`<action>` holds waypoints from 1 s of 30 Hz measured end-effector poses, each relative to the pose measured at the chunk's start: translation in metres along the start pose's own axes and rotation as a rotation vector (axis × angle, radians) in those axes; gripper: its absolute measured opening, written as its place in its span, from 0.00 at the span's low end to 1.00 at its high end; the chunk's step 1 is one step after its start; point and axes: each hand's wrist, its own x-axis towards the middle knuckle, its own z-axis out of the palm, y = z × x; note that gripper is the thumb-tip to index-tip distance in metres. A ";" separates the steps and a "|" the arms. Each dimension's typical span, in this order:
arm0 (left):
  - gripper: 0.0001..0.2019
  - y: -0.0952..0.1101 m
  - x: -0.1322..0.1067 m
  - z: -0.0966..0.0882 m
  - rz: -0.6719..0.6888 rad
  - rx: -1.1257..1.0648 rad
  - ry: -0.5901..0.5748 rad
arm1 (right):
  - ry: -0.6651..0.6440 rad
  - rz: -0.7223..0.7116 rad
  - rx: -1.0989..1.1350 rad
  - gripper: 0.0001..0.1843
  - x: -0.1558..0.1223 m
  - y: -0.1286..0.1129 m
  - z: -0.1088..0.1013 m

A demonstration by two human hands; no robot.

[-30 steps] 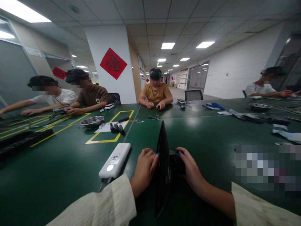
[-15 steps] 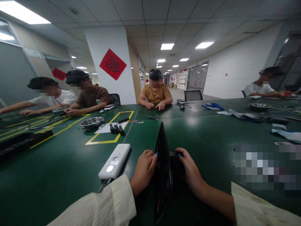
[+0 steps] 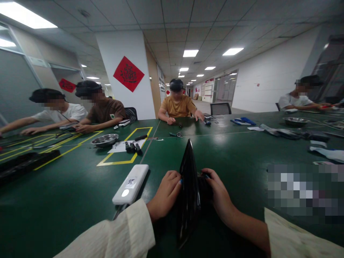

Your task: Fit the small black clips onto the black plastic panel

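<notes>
A thin black slab, like a tablet seen edge-on (image 3: 189, 186), stands upright on the green table (image 3: 80, 200) right in front of me. My left hand (image 3: 165, 193) curls against its left face, fingers closed on it. On the other side my right hand (image 3: 219, 195) grips its right face, partly hidden behind a dark part at the slab's base. Both sleeves are cream.
A white power bank (image 3: 130, 183) lies just left of my left hand, a cable trailing toward me. Farther off: a metal bowl (image 3: 104, 139), small black parts (image 3: 132, 146) in a yellow-taped square, scissors (image 3: 174, 134). Several people sit around the table.
The black slab's top has tilted slightly to the right. The person opposite has reached one hand out to the side. My hands stay in place.
</notes>
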 end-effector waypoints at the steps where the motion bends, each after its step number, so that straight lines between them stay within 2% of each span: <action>1: 0.19 0.000 0.000 0.001 -0.016 0.005 0.006 | 0.000 0.002 -0.001 0.15 0.000 0.000 0.000; 11: 0.23 0.002 0.001 0.003 -0.083 0.012 0.032 | -0.001 -0.030 -0.083 0.17 -0.001 0.001 0.000; 22: 0.24 0.013 0.000 0.000 -0.142 -0.033 0.103 | -0.018 -0.005 -0.137 0.18 -0.006 -0.005 0.003; 30: 0.24 0.006 0.002 0.002 -0.100 -0.047 0.146 | -0.053 -0.031 -0.181 0.18 -0.006 -0.003 0.002</action>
